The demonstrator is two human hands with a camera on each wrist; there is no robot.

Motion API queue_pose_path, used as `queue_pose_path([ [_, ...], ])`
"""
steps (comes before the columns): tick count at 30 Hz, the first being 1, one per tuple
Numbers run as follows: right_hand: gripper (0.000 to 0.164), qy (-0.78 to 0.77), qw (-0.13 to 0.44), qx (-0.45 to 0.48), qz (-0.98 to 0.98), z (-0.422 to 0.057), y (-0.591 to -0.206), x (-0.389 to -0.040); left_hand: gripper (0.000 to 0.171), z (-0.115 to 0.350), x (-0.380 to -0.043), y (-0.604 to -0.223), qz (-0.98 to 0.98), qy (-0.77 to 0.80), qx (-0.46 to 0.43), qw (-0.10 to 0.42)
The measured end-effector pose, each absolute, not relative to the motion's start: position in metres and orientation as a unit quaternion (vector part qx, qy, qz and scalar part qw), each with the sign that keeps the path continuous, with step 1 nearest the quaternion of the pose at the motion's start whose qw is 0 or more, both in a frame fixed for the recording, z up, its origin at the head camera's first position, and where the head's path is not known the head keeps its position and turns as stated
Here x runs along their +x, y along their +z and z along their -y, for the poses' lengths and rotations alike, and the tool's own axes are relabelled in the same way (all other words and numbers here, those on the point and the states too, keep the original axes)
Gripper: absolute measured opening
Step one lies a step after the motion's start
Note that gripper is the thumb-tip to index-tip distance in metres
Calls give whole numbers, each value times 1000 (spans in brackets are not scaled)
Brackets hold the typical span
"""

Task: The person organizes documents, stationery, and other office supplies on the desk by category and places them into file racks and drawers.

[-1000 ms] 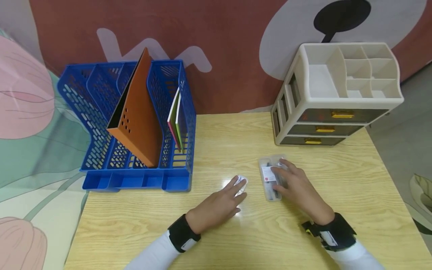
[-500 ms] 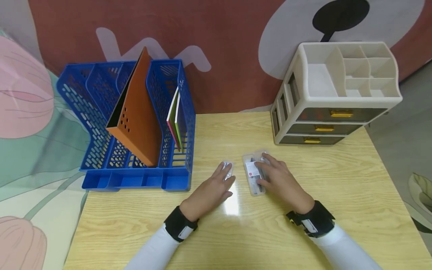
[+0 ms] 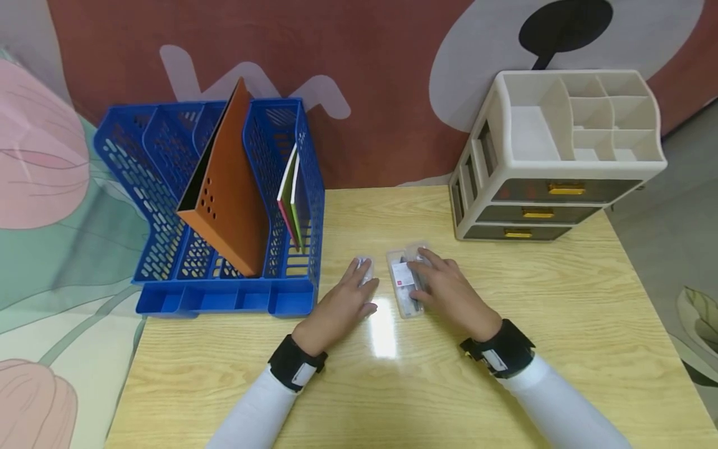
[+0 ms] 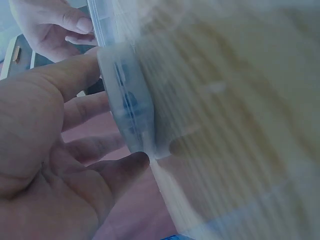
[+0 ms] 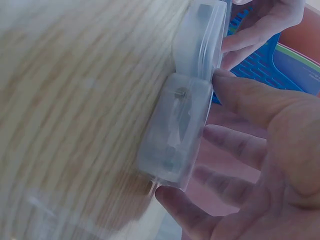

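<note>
My left hand point(image 3: 333, 313) spans a small clear plastic box point(image 4: 127, 97) on the table, thumb and fingers at its ends. My right hand point(image 3: 457, 299) does the same with another small clear box point(image 5: 175, 130); metal-looking contents show blurrily inside. Directly left of that box lies a longer clear case point(image 3: 402, 274) with a white label and dark slim items inside. The right-hand box and the case lie side by side, seemingly touching. A narrow strip of table separates the case from the left-hand box in the head view. My fingers partly cover both small boxes.
A blue file rack point(image 3: 224, 290) stands at the left, holding an orange folder point(image 3: 230, 199) and thin booklets point(image 3: 291, 199). At the back right is a white drawer organizer point(image 3: 521, 168) with open compartments on top. The wooden table point(image 3: 387, 405) ends before the patterned cloth behind.
Both hands have slid left and slightly away from me. The small boxes and the labelled case have moved along with them, and the gap between the left-hand box and the case has narrowed.
</note>
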State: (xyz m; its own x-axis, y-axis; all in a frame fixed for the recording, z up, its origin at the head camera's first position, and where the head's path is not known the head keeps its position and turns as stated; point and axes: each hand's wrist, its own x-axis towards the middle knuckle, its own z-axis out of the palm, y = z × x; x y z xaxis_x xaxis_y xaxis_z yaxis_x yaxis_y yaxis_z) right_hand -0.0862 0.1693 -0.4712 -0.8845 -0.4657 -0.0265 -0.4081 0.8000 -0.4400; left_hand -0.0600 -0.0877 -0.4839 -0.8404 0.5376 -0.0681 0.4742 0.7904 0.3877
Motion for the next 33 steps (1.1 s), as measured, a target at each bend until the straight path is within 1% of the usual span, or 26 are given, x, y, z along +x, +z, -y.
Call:
queue_pose_path([
  [4,63,-222,74,-222,-946,-167,-472,-89,52,89,-62,-484,-942,192,259,93],
  [10,69,-231,82,-211,-946,-166,-474,-90,52,90,-63,-483,-942,198,258,88],
  [13,69,-245,87,-206,-943,-169,-472,-89,53,91,-62,-483,-942,198,258,85],
  [16,66,-266,93,-185,-942,-176,-469,-87,57,91,-61,-481,-943,195,259,80],
  [20,56,-324,79,-152,-931,-194,-463,-87,62,93,-56,-478,-945,184,263,67],
  [23,49,-373,59,-130,-917,-215,-459,-88,63,94,-52,-475,-945,173,273,49],
  [26,48,-391,55,-105,-913,-237,-455,-89,63,95,-47,-472,-943,159,292,25],
  [33,53,-385,86,-70,-916,-274,-445,-95,65,92,-41,-467,-924,123,359,-41],
])
